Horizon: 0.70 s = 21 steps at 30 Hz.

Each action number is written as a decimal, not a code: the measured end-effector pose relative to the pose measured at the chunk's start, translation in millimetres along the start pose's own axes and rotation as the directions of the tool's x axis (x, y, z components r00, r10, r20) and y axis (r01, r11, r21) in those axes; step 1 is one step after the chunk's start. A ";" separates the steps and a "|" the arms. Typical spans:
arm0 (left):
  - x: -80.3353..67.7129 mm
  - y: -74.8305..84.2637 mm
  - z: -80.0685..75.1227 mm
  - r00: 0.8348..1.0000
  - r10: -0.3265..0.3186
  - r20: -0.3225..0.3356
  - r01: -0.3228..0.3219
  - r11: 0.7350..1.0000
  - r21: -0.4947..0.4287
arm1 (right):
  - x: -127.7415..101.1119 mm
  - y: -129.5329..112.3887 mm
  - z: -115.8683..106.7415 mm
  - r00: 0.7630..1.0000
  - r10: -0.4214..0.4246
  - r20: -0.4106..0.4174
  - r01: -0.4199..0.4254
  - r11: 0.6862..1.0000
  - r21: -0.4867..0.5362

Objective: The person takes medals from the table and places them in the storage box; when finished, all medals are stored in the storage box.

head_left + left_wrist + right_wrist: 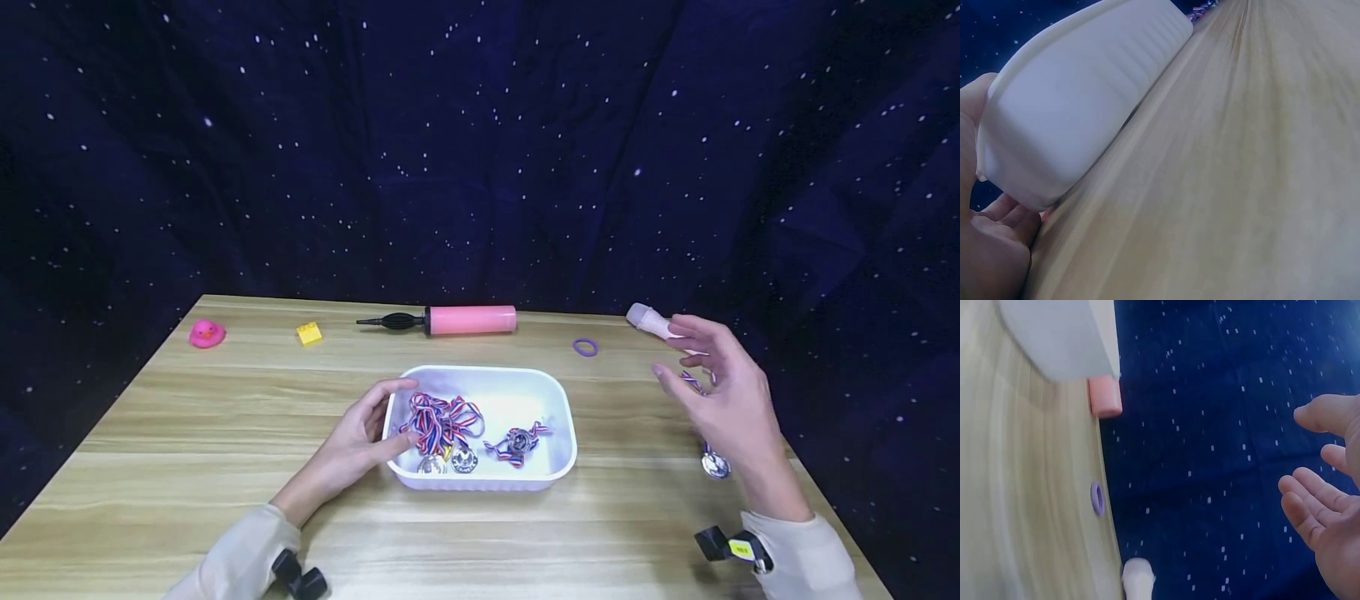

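A white plastic tub [517,381] stands mid-table. Its left end is held by my left hand [367,433], with the thumb over the rim; in the left wrist view the other fingers [1007,212] lie against the tub's outer wall. Inside, a tangle of red, white and blue ribbons [431,421] with silver medals [464,459] fills the left side. One more medal [519,441] with its ribbon lies to the right. My right hand [727,400] hovers empty, fingers spread, above another medal [715,464] on the table, whose ribbon it partly hides.
Along the back lie a pink rubber duck [206,333], a yellow toy brick [309,333], a pink hand pump [472,320], a purple ring [585,347] and a pale microphone [649,320]. A dark starry curtain [480,167] hangs behind the table.
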<state>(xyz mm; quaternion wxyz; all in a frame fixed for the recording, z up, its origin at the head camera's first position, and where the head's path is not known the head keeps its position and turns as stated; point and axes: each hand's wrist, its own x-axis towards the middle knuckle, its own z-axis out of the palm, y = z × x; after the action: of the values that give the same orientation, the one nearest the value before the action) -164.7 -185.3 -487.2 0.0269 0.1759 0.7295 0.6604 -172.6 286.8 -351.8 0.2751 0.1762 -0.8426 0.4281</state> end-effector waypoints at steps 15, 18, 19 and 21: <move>-0.6 1.6 0.7 1.000 -0.008 0.000 0.008 1.000 -0.002 | -43.5 46.9 -34.5 0.993 0.109 -0.049 -0.108 0.994 0.034; -0.6 1.2 0.8 1.000 -0.007 0.000 0.007 1.000 -0.001 | -53.1 57.7 -38.4 0.993 0.103 -0.051 -0.100 0.994 0.044; -0.7 1.0 0.8 1.000 -0.007 0.000 0.007 1.000 0.000 | -56.7 61.4 -39.5 0.994 0.098 -0.049 -0.096 0.995 0.042; -1.2 0.3 0.9 1.000 -0.011 -0.002 0.011 1.000 0.003 | -64.7 68.9 -41.6 0.995 0.090 -0.037 -0.089 0.995 0.036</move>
<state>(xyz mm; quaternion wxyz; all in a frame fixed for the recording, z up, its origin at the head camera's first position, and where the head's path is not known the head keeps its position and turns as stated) -163.2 -184.8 -487.2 0.0294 0.1713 0.7316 0.6592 -145.4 364.2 -414.6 0.2688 0.1346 -0.8367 0.4578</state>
